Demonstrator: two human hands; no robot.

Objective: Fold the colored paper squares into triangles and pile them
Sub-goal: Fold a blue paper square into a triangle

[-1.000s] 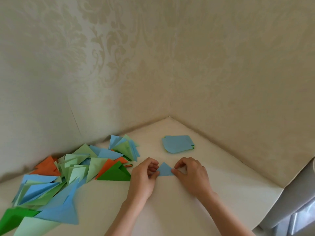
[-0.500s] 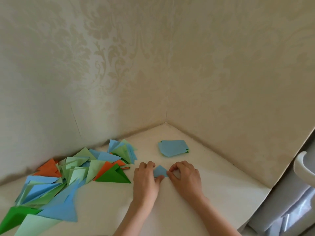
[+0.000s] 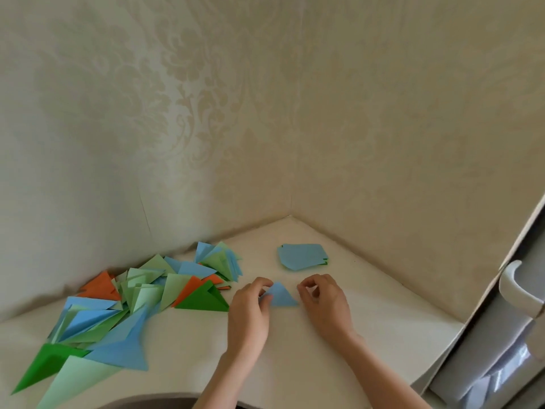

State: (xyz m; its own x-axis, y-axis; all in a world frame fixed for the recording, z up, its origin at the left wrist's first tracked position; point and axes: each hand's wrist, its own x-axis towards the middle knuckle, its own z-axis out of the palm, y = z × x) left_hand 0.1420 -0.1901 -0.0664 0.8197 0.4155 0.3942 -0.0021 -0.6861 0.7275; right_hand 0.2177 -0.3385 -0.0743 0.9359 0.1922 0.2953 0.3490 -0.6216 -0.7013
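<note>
Centrally, a small blue paper triangle is lying flat on the cream tabletop, apex pointing toward the wall corner, long edge running left-right. Left hand is pinching its left corner; right hand is hovering curled beside it, holding nothing. Unfolded squares are sitting beyond; folded triangles are lying scattered leftward.

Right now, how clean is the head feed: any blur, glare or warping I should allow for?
Head view: soft, even light with no glare on the table; wide-angle bend curves the wall corner and stretches the folded pile at lower left; the blue triangle and both hands read a little soft; the door handle is bright but not blown out.
</note>
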